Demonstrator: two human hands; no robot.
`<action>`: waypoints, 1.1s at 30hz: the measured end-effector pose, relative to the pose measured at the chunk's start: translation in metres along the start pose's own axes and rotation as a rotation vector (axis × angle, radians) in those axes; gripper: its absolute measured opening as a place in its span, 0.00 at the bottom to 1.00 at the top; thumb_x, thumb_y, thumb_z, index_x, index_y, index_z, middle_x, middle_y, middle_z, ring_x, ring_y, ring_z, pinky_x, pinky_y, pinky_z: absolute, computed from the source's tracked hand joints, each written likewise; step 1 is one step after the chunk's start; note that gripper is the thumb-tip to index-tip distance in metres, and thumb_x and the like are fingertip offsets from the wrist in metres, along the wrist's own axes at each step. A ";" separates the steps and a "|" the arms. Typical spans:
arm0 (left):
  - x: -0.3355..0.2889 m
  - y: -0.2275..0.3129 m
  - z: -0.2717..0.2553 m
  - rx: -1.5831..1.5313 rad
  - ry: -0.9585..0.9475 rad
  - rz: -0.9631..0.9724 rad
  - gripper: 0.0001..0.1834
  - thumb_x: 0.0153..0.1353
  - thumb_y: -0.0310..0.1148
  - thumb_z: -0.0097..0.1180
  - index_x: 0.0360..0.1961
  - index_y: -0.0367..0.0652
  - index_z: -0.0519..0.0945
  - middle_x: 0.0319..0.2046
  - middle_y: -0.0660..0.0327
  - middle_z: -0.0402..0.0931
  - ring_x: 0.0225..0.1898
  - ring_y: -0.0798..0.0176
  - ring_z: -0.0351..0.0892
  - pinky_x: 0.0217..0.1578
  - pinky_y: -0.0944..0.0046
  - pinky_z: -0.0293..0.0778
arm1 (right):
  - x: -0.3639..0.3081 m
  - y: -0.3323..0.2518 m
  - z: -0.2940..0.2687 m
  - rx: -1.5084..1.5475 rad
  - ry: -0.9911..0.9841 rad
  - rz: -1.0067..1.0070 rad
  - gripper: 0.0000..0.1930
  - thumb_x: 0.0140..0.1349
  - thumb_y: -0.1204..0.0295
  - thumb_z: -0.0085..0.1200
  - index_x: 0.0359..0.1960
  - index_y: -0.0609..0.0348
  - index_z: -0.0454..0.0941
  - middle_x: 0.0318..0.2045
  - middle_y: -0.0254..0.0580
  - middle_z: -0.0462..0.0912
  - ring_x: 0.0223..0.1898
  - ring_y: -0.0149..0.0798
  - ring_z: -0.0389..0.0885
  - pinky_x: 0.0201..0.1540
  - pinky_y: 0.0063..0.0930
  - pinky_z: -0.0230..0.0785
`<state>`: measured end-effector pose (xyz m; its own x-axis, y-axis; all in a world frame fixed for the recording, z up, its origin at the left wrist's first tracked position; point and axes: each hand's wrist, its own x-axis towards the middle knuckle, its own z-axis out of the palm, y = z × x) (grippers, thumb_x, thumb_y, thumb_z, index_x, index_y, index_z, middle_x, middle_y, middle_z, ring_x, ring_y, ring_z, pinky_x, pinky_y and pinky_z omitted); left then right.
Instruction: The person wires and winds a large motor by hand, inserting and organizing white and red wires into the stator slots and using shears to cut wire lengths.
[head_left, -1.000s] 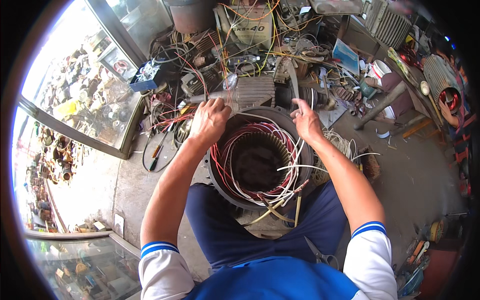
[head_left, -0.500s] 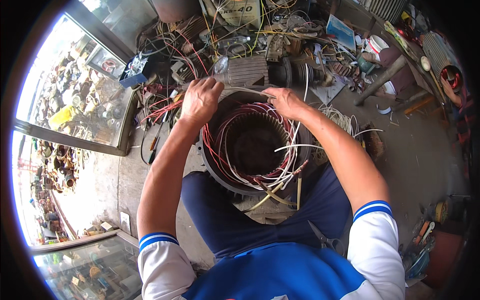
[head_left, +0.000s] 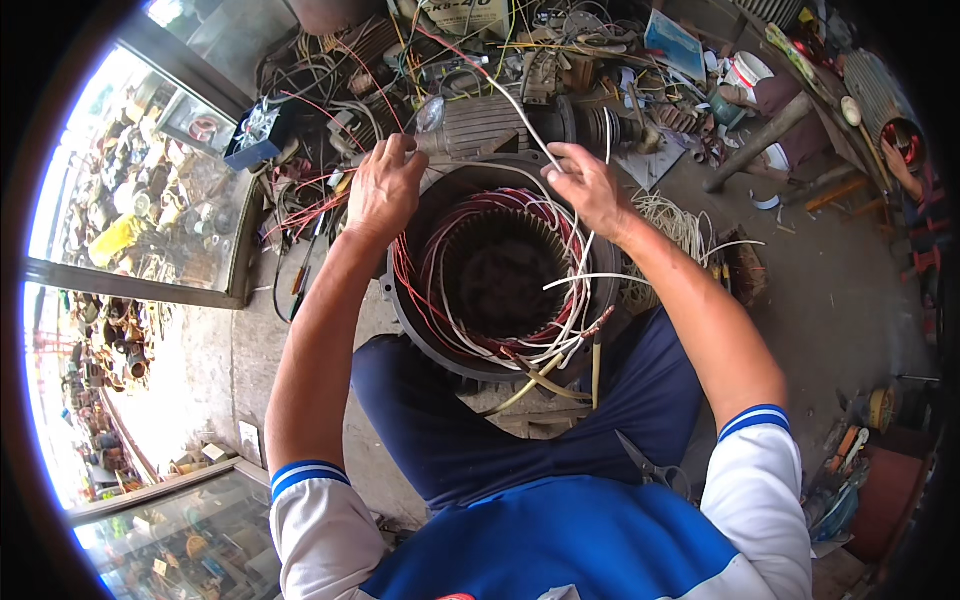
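Observation:
A round motor stator (head_left: 395, 290) sits between my knees, with red and white wires (head_left: 430, 325) coiled around its toothed bore. Over its far right rim, my right hand (head_left: 592, 195) pinches a white wire (head_left: 515, 105). The wire runs up and away to the left, turning reddish at its far part. My left hand (head_left: 385, 190) is at the far left rim, fingers curled together; what they hold, if anything, is hidden. Thick pale sleeved leads (head_left: 548, 384) come off the stator's near side. Scissors (head_left: 655, 472) lie on my right thigh.
A ribbed motor part (head_left: 485, 125) and heaped wires lie beyond the stator. A bundle of white wire (head_left: 670, 225) is on the floor to the right. Glass-paned cabinets (head_left: 180, 530) stand at left. Another person's hand (head_left: 905, 165) holds a red coil at far right.
The pale wire stretched between both hands now leads from my right hand up and away. My right hand has shifted slightly right, and my left slightly left and nearer.

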<state>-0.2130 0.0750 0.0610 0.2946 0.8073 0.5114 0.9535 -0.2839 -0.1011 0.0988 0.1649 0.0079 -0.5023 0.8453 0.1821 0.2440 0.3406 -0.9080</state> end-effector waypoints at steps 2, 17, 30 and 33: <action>-0.004 0.000 -0.005 0.041 0.013 -0.004 0.09 0.54 0.26 0.57 0.37 0.43 0.81 0.52 0.56 0.76 0.52 0.48 0.77 0.51 0.49 0.76 | -0.004 -0.029 0.015 -0.333 -0.060 -0.002 0.19 0.70 0.72 0.50 0.61 0.61 0.73 0.36 0.54 0.87 0.39 0.52 0.88 0.44 0.43 0.80; 0.000 -0.009 -0.002 -0.001 -0.057 0.041 0.05 0.61 0.27 0.56 0.38 0.44 0.77 0.35 0.58 0.78 0.44 0.51 0.79 0.51 0.49 0.71 | 0.004 0.004 0.019 -0.290 -0.184 -0.006 0.18 0.70 0.77 0.47 0.59 0.60 0.80 0.45 0.53 0.87 0.45 0.44 0.86 0.48 0.35 0.81; -0.028 -0.022 0.024 0.049 -0.255 -0.196 0.10 0.57 0.25 0.54 0.40 0.48 0.81 0.36 0.58 0.80 0.47 0.49 0.80 0.52 0.44 0.69 | 0.009 0.040 -0.019 -0.567 0.182 0.524 0.24 0.66 0.60 0.62 0.58 0.63 0.80 0.52 0.57 0.86 0.56 0.55 0.84 0.59 0.44 0.75; -0.029 -0.022 0.026 0.061 -0.272 -0.212 0.10 0.56 0.24 0.55 0.39 0.49 0.81 0.35 0.57 0.80 0.47 0.48 0.80 0.53 0.44 0.69 | 0.013 0.040 -0.010 -0.527 0.237 0.464 0.20 0.66 0.65 0.62 0.57 0.59 0.81 0.50 0.55 0.86 0.54 0.54 0.84 0.58 0.43 0.75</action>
<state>-0.2412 0.0715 0.0262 0.0883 0.9555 0.2815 0.9949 -0.0707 -0.0721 0.1106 0.1936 -0.0227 -0.0723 0.9963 -0.0459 0.7838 0.0283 -0.6204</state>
